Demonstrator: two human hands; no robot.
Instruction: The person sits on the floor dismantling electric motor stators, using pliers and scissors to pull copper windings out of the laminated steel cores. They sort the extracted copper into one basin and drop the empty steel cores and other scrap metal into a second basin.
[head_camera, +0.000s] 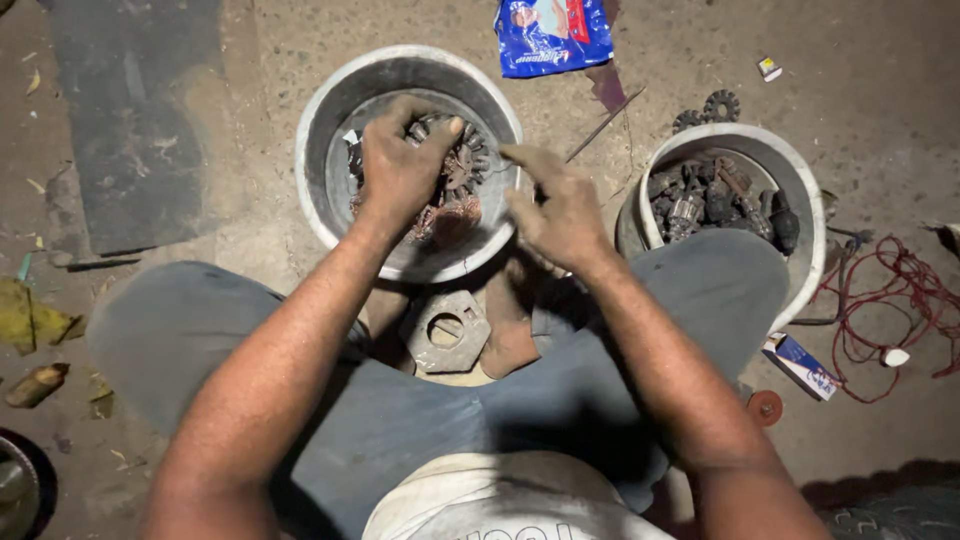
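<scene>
My left hand (400, 165) grips a dirty motor armature (462, 170) with copper windings, holding it over a round metal basin (330, 110) on the ground in front of me. My right hand (560, 205) hovers just right of the armature at the basin's rim, fingers partly curled, index finger pointing toward the part; whether it holds anything I cannot tell. A grey metal plate with a round hole (447, 330) lies between my feet below the basin.
A second white basin (800, 180) at the right holds several dark greasy armatures and parts. Two gears (705, 110) lie behind it. A blue packet (552, 35), a thin rod (603, 125), red wire (900, 295) and a small box (800, 365) lie around.
</scene>
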